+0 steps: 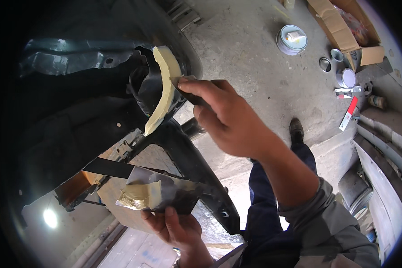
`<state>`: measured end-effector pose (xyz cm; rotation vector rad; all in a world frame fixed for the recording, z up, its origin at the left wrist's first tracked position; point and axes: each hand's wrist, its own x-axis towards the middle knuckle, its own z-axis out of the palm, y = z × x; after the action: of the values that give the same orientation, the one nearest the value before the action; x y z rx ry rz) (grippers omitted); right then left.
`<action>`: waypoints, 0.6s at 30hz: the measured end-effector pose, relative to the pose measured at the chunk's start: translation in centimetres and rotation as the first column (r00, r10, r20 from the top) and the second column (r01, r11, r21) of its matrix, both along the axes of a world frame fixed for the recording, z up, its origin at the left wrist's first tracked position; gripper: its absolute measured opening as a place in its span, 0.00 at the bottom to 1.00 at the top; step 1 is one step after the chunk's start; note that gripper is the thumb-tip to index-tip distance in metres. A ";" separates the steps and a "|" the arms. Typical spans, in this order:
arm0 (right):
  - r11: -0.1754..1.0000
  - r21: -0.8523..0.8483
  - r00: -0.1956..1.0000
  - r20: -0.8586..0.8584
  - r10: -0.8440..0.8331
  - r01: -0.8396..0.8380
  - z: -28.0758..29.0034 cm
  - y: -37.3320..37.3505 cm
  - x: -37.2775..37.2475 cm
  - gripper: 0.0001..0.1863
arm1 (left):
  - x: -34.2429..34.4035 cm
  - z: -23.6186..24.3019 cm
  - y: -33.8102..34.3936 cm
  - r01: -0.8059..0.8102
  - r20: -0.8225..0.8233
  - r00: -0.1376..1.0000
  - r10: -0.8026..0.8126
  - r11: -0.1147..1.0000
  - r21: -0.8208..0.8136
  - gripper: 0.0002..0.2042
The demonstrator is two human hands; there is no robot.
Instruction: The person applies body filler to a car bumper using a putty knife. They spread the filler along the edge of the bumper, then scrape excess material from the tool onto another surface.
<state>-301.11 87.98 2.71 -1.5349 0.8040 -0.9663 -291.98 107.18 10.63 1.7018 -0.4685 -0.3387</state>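
Your right sleeve lies near the camera; beyond it your right hand grips a thin, dark spreader between thumb and fingers, its far end at the cream filler strip on the black panel's curved edge. Your left hand pinches the near edge of a flat plate, with putty spread toward its left corner. Expect the spreader to be light and slightly springy, so grip it broadly at the back; the plate seems light and stiff, best held by its clean near edge; the putty is probably soft and sticky. The spreader points up and left, its long axis slanting; the plate's runs roughly left to right.
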 end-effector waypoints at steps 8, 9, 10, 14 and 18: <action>0.974 0.001 0.971 0.082 -0.226 0.227 -0.9 4.8 4.2 0.26 | 2.5 -0.2 2.2 0.076 0.074 0.995 -0.074 0.997 -0.032 0.31; 0.970 -0.014 0.967 0.082 -0.240 0.242 -1.0 5.1 4.6 0.26 | 2.5 0.1 2.2 0.072 0.069 0.995 -0.069 0.997 -0.040 0.31; 0.961 -0.004 0.955 0.110 -0.276 0.278 -1.2 5.4 5.2 0.26 | 2.5 0.4 2.2 0.068 0.065 0.996 -0.065 0.997 -0.048 0.31; 0.924 0.020 0.909 0.172 -0.380 0.382 -1.8 6.5 7.0 0.26 | 2.8 0.7 2.3 0.071 0.112 0.991 -0.069 0.997 -0.018 0.30; 0.909 0.034 0.892 0.178 -0.415 0.415 -1.8 7.3 8.0 0.27 | 3.1 0.8 2.6 0.049 0.141 0.989 -0.048 0.999 -0.002 0.30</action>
<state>-293.06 95.24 0.88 -1.2762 1.0206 -1.4018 -288.92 109.81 11.46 1.7176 -0.6152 -0.2522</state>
